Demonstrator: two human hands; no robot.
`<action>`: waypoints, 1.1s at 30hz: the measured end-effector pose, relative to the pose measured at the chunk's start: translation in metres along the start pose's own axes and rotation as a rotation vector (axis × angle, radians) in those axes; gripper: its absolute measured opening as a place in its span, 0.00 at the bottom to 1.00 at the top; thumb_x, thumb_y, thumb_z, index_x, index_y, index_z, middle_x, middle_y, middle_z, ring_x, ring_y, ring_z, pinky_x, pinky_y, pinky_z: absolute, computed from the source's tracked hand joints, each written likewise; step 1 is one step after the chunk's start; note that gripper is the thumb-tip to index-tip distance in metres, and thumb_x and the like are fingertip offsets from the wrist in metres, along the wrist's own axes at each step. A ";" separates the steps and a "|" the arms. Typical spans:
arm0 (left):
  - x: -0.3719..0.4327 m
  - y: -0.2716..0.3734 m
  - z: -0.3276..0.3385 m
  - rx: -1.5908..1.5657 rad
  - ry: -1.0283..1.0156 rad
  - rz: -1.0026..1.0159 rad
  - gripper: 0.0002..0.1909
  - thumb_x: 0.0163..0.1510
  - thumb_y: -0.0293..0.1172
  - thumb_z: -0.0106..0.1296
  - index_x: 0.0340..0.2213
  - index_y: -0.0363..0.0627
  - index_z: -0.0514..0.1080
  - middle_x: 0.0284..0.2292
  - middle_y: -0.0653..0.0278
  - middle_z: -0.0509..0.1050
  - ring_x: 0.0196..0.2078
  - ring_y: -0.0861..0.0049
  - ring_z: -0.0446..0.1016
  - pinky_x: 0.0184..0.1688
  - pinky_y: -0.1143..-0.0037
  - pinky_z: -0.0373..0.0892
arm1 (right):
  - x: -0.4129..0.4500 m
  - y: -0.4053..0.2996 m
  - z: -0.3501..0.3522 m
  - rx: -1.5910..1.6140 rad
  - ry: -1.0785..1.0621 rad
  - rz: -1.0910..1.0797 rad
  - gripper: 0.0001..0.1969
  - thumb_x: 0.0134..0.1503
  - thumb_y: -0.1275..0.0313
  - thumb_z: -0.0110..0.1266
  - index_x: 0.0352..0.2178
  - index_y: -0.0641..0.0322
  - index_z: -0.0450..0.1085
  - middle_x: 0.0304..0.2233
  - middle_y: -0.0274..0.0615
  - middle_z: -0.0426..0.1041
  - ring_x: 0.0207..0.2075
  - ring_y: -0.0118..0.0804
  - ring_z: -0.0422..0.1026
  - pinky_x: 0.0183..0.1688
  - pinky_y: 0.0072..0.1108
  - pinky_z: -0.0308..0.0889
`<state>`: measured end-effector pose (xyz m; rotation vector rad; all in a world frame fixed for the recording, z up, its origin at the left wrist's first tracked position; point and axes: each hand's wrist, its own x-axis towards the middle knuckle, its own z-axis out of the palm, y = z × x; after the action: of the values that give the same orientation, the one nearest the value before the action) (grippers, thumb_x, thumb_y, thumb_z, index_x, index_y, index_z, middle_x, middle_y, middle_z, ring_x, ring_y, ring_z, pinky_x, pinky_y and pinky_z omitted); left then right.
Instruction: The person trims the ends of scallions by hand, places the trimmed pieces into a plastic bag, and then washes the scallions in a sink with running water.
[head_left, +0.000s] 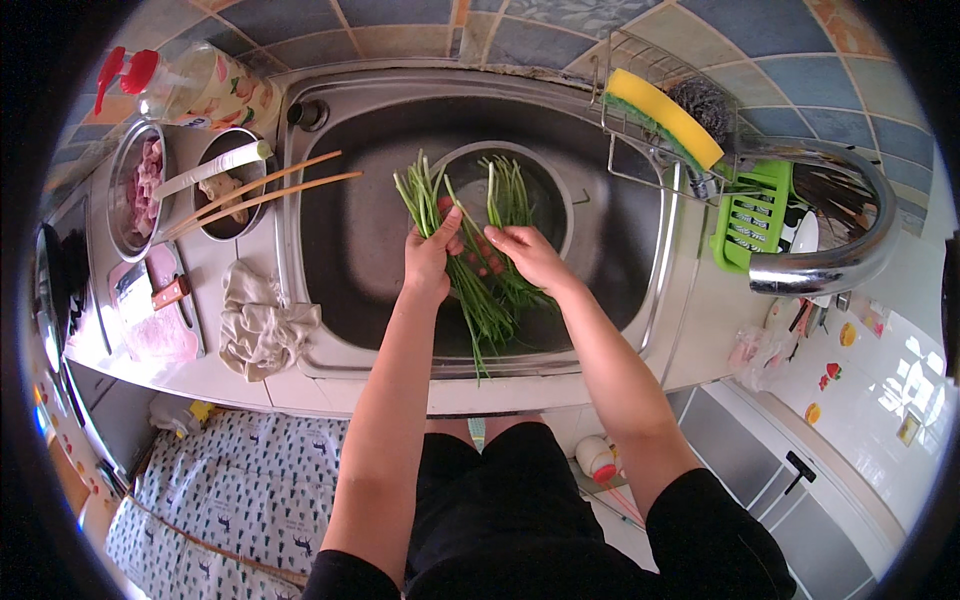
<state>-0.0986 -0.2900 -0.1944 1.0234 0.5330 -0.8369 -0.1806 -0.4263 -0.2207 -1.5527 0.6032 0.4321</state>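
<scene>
Both hands are over the stainless steel sink (360, 232). My left hand (430, 262) grips a bunch of long green chives (480, 307), its thumb laid across the pale stems. The leafy ends trail toward the sink's front edge. My right hand (534, 259) is closed on a second bunch of chives (511, 191) beside the first, with thumb and fingers pinching the stems. Beneath the hands, a round metal basin (568, 217) rests in the sink, partly covered by the greens. Small reddish patches show between the stems; I cannot tell what they are.
At left stand a bowl of raw meat (146, 187) and a metal bowl (259, 217) with ginger, chopsticks (285, 184) across it. A knife (169, 293) lies on a cutting board (161, 330) near a cloth (259, 322). The faucet (825, 274) and sponge (664, 120) are right.
</scene>
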 end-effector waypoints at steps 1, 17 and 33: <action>0.001 0.001 -0.001 -0.033 -0.024 0.017 0.12 0.46 0.30 0.52 0.33 0.41 0.66 0.18 0.74 0.63 0.17 0.88 0.56 0.20 0.85 0.58 | -0.003 0.002 0.002 0.029 -0.033 0.020 0.22 0.52 0.55 0.43 0.19 0.66 0.66 0.12 0.31 0.61 0.16 0.22 0.57 0.20 0.18 0.53; -0.005 -0.001 0.006 0.216 0.005 0.018 0.11 0.42 0.30 0.56 0.28 0.41 0.67 0.19 0.72 0.66 0.18 0.89 0.60 0.18 0.87 0.56 | -0.001 -0.022 0.009 -0.111 0.207 -0.063 0.21 0.52 0.57 0.45 0.15 0.65 0.61 0.08 0.33 0.55 0.12 0.23 0.54 0.15 0.20 0.49; -0.004 0.004 0.001 0.174 0.095 0.005 0.07 0.42 0.31 0.56 0.24 0.44 0.69 0.17 0.73 0.66 0.16 0.89 0.59 0.17 0.87 0.55 | -0.019 -0.032 0.004 0.109 -0.138 0.161 0.16 0.54 0.64 0.42 0.30 0.70 0.67 0.22 0.40 0.71 0.17 0.24 0.67 0.19 0.15 0.62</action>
<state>-0.0980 -0.2888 -0.1888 1.2282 0.5448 -0.8438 -0.1752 -0.4196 -0.1842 -1.3639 0.6359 0.6138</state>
